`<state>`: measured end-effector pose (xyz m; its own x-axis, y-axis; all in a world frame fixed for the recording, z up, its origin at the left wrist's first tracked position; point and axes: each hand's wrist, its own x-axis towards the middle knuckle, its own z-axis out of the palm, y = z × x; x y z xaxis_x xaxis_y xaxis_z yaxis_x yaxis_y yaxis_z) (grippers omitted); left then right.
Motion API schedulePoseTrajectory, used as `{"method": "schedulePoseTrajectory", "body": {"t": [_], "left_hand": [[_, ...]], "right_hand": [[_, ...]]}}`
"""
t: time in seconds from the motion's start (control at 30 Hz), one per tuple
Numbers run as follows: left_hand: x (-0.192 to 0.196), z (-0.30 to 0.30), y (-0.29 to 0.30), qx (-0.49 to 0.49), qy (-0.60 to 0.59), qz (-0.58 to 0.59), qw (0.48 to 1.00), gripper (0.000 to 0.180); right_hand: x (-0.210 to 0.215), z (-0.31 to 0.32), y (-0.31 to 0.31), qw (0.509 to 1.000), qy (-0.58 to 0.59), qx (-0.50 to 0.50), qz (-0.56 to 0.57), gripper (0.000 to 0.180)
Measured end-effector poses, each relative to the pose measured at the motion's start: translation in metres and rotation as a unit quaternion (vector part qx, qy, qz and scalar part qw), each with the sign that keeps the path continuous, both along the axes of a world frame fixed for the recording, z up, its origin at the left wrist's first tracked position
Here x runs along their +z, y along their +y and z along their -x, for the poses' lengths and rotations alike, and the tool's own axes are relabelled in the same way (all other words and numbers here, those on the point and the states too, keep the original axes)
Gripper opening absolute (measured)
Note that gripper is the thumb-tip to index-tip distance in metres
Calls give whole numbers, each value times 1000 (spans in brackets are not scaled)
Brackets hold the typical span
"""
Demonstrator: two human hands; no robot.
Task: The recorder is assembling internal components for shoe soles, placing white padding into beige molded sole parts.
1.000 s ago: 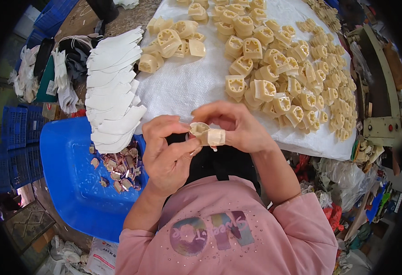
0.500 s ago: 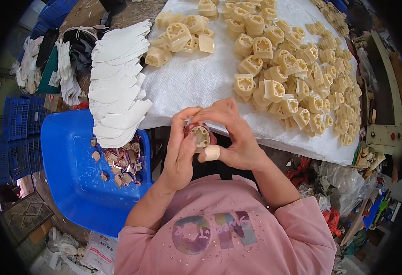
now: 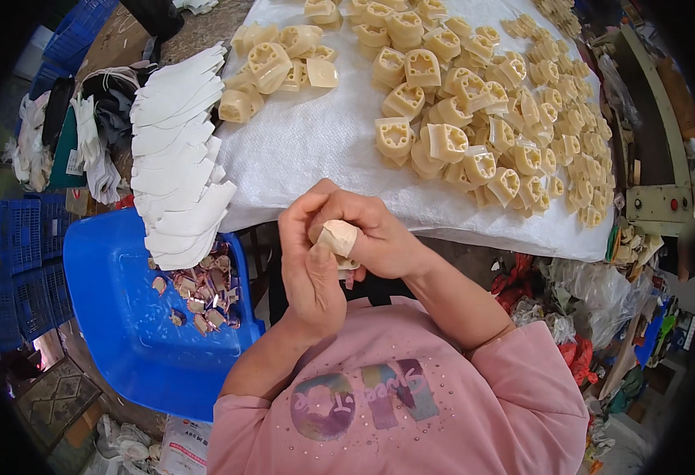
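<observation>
Both my hands close round one small shoe heel [image 3: 350, 264], held in front of my shirt. Only a pale bit of its lower edge shows; fingers hide most of it. My left hand [image 3: 310, 281] grips it from the left, thumb pressed upward along it. From the right, my right hand [image 3: 379, 244] wraps its bent fingers over the top. Beige tape covers the right thumb [image 3: 337, 237], which presses across the piece. Beyond my hands, many cream moulded heels [image 3: 447, 142] with hollowed faces lie heaped on a white woven sheet [image 3: 300, 150].
A blue tub [image 3: 126, 332] at my left contains several small heels [image 3: 209, 297] with shiny dark-red sides. White sole-shaped sheets [image 3: 177, 158] overlap in a row above it. Plastic bags [image 3: 593, 309] and scraps pile up at the right, below a pale green machine frame [image 3: 656, 204].
My fingers have folded more tightly round the heel, and its hollow face and red side are now mostly covered. The taped thumb has moved up across it. The whole view has shifted slightly.
</observation>
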<state>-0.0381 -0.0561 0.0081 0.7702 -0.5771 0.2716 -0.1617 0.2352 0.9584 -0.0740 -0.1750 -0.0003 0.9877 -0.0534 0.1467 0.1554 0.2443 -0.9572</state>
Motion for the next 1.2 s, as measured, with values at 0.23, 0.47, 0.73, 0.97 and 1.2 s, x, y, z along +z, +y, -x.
{"method": "schedulePoseTrajectory", "body": {"t": [0.23,0.47,0.73,0.97,1.2], "left_hand": [[1,-8,-2,98,50,-6,994,37],[-8,-5,0,73,88,0,993,35],[-8,-16,6,-61,318,132,937,45],[-4,-25,10,-110,306,117,938,74],[-5,-22,10,-6,-86,-33,996,85]], "right_hand": [[-6,6,22,996,-11,-69,56,27],[-5,1,20,980,-114,-107,126,34],[-4,0,15,989,-21,-104,105,33],[11,-2,-7,972,23,-135,192,34],[36,-6,-7,921,67,-97,372,25]]}}
